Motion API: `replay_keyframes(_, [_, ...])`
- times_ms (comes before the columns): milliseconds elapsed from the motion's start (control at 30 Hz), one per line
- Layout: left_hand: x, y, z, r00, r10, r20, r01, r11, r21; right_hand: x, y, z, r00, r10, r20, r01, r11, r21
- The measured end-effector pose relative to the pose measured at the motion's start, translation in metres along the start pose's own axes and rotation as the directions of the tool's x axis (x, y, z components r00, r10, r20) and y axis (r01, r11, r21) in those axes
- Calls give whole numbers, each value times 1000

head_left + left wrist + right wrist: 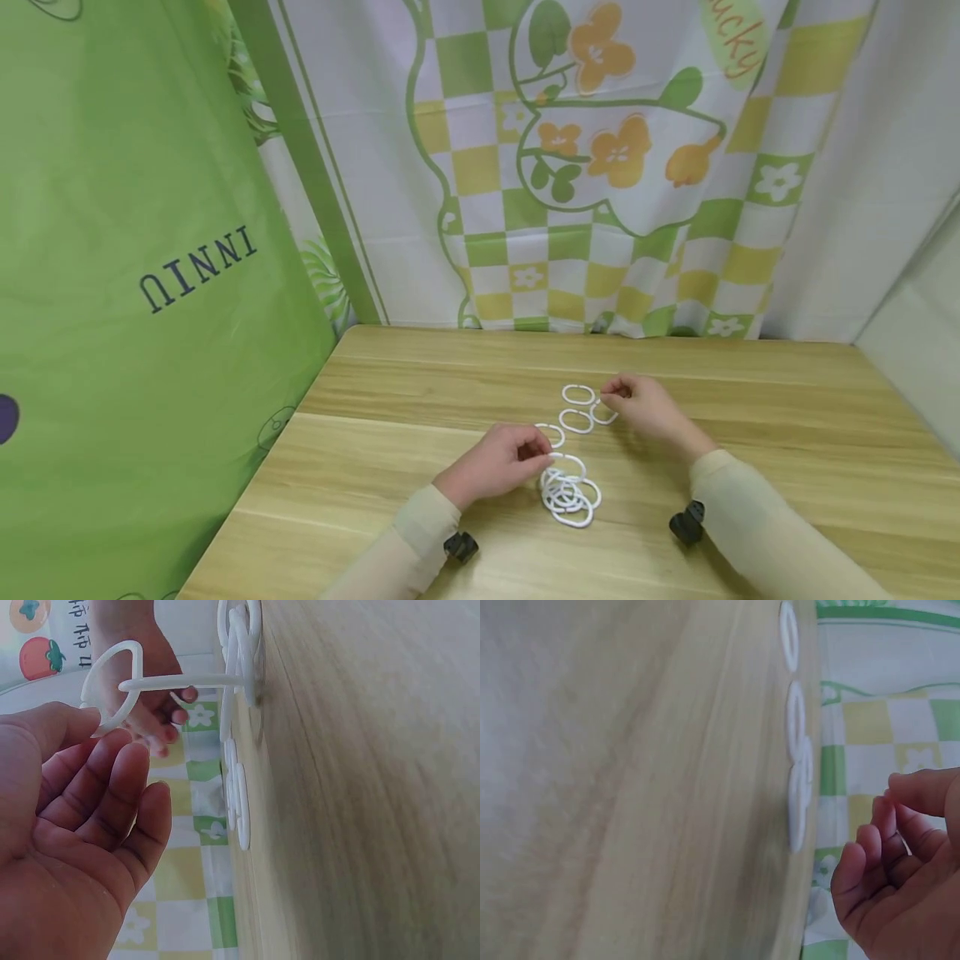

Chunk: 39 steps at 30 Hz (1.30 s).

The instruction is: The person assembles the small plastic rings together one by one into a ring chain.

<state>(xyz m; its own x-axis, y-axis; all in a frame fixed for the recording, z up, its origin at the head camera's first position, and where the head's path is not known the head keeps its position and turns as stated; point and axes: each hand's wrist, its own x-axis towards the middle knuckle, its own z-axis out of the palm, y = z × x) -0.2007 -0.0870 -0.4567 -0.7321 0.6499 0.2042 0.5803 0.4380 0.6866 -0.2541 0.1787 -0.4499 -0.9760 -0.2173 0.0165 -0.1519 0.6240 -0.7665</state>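
My left hand [498, 462] pinches a white oval ring [137, 660] between thumb and fingertips, raised off the table. That ring is hooked through another white ring [184, 681], which reaches down to a tangled pile of rings [568, 502]. My right hand [647, 407] hovers with loosely bent fingers, thumb tip against the index fingertip, just over a ring [600, 417] that lies flat. No ring shows between its fingertips [891, 784] in the right wrist view. Several more flat rings [576, 422] lie beyond the pile, one partly behind my left fingers.
The wood-grain table [360, 483] reaches back to a hanging curtain [555, 242] with checks and flowers. A green sheet [150, 292] hangs along the left side. Black wrist cameras [461, 547] are strapped under both sleeves.
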Motion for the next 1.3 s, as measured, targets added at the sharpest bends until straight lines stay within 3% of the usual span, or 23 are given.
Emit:
replay_keyframes(300, [-2,-3,-1,1000,4,-7,-5,1000,-16,22,10,4,999,33,26,-30,992,-123])
replay_keyframes(633, [-2,-4,-1,1000,17,-2,-17,1000,-16,31,20,6,997,75,34,-65,971,-231])
replay_keyframes(1300, [-1,-2,-3,999,37,-10,-37,999,9,19,18,11,996,-19,83,47,937,-346])
